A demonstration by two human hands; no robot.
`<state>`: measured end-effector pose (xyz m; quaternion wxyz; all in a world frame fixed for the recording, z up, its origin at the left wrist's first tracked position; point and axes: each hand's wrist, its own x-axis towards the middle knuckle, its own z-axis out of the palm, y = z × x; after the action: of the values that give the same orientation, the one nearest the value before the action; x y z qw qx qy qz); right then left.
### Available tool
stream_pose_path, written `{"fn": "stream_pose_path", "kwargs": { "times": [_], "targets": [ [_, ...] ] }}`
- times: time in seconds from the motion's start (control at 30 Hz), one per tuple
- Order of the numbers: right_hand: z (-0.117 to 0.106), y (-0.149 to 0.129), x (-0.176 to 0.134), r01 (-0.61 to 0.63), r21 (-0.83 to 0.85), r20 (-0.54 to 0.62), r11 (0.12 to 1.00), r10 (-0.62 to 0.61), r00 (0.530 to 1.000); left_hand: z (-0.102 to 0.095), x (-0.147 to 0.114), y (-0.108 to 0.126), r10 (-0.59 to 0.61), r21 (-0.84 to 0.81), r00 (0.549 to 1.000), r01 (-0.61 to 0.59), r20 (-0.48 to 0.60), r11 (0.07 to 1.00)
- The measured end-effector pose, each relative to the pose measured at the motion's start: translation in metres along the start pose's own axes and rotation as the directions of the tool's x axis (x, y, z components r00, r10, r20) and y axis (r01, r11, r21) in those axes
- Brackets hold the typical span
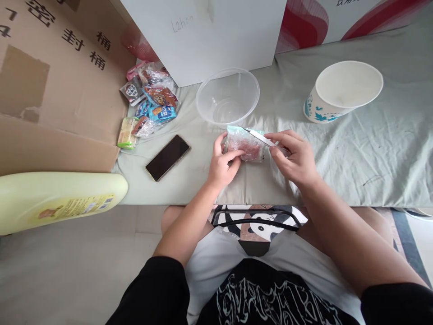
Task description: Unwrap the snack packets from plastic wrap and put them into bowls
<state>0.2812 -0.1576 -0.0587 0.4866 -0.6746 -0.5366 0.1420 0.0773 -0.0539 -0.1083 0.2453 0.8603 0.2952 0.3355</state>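
Note:
A clear plastic packet [246, 149] with reddish contents and a pale green top edge lies on the cloth near the front edge. My left hand [225, 160] grips its left side, with fingers and thumb pressed on the wrapper. In my right hand [295, 155] is a slim, white-handled knife [262, 136], pointing left. Its dark tip meets or hovers just over the packet's upper edge; I cannot tell which. Right behind the packet stands a clear plastic bowl [228, 97] with nothing visible inside.
A phone [168, 158] lies left of my left hand. Several wrapped snacks [158, 97] are piled against a cardboard box [64, 81]. A white paper bucket [324, 101] stands at the right. Behind is a white box [216, 36]; a yellow bottle [61, 201] is at the left.

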Motion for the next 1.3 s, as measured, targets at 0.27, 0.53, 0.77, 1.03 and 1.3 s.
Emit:
{"fn": "stream_pose_path", "kwargs": {
  "times": [0.27, 0.53, 0.77, 1.03, 1.3],
  "targets": [
    [-0.007, 0.001, 0.003, -0.203, 0.050, 0.052, 0.978, 0.200, 0.978, 0.000, 0.000, -0.005, 0.005, -0.029, 1.000, -0.005, 0.007, 1.000],
    [-0.008, -0.004, -0.002, -0.117, 0.069, 0.065, 0.991, 0.113, 0.991, -0.001, 0.001, -0.004, -0.035, -0.015, 0.998, 0.035, 0.049, 0.999],
    [-0.016, -0.001, 0.002, -0.190, 0.001, 0.132, 0.982, 0.188, 0.973, 0.000, 0.002, -0.002, -0.034, -0.019, 0.999, 0.034, 0.017, 0.999],
    [-0.050, 0.018, 0.001, -0.324, 0.013, 0.166, 0.946, 0.317, 0.934, 0.000, 0.004, -0.003, -0.020, -0.046, 1.000, 0.021, 0.020, 0.999],
    [-0.088, 0.028, -0.007, -0.489, -0.107, 0.006, 0.866, 0.492, 0.871, 0.000, 0.004, 0.000, -0.015, -0.018, 1.000, 0.015, 0.020, 1.000]
  ]
}}
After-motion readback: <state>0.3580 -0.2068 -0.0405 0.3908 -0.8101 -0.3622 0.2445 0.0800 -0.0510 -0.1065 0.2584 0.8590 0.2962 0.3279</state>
